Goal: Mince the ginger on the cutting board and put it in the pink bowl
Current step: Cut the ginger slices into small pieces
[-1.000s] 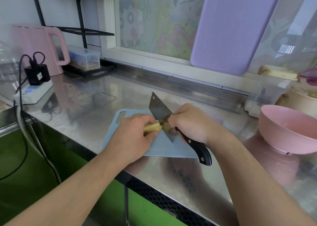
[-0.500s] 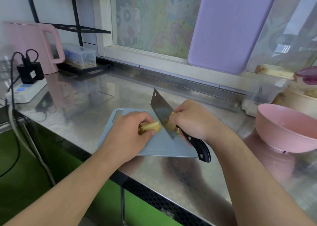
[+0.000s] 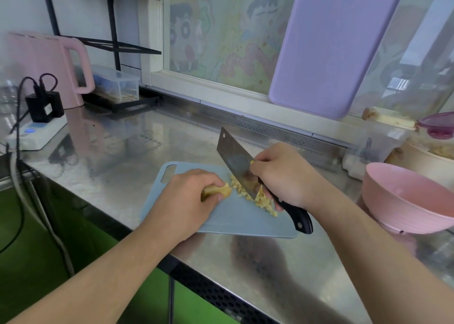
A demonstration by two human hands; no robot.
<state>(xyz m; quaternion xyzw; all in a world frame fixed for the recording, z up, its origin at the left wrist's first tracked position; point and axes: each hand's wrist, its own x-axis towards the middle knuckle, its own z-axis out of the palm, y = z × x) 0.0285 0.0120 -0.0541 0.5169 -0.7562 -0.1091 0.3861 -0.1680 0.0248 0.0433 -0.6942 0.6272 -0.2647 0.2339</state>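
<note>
A pale blue cutting board (image 3: 235, 216) is laid on the stainless-steel worktop (image 3: 152, 151) at the centre of the frame, its handle slot turned toward the upper left. The uncut piece of ginger (image 3: 216, 191) is held down on the board by the left hand (image 3: 189, 200), whose fingers are curled over it so that only its cut end is seen. Just to the right of that end, a scatter of minced ginger (image 3: 260, 199) is spread across the board, running toward the lower right.

A cleaver (image 3: 237, 162) is gripped by the right hand (image 3: 282, 176), whose fingers are closed round the front of the black handle (image 3: 298, 216). The blade is tilted, its far corner raised toward the upper middle of the frame and its near edge set down among the minced pieces. A few bits of ginger are seen sticking to the blade.

The pink bowl (image 3: 403, 198) is stood on the worktop at the right edge of the frame, well apart from the board; no ginger is seen in the part of its inside that shows.

A pink kettle (image 3: 46, 63) is placed at the upper left, with a white power strip (image 3: 36, 132) and black plugs before it. A lilac board (image 3: 334, 43) is leaned against the window at the upper right.
</note>
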